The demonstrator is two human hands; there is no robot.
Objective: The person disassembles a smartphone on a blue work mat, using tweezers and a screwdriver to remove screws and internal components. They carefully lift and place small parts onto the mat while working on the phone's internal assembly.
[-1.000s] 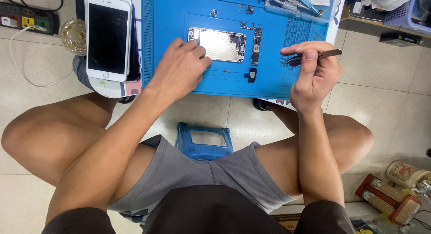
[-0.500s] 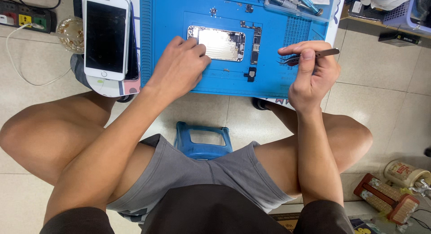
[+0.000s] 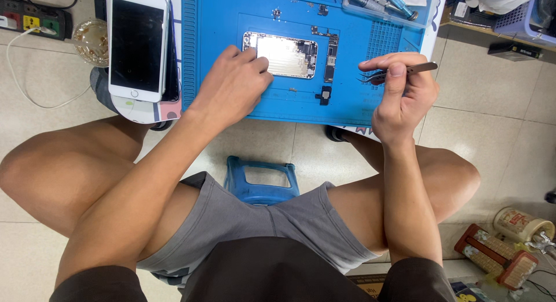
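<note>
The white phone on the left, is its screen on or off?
Off: the white phone lies face up beside the blue mat, its screen uniformly black.

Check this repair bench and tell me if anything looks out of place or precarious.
One thing stands out: the white smartphone, screen up, lies on a stack left of the blue repair mat, and the stack's rounded end juts past the table edge. On the mat, the left hand steadies the opened phone housing; the right hand holds tweezers.

A low table carries a blue work mat [image 3: 220, 24], on which lie an opened phone housing [image 3: 285, 54], a slim circuit board [image 3: 330, 61], a small dark part [image 3: 324, 95] and a clear tool tray [image 3: 385, 3]. Beside the mat lies a white phone [image 3: 138, 44].
</note>
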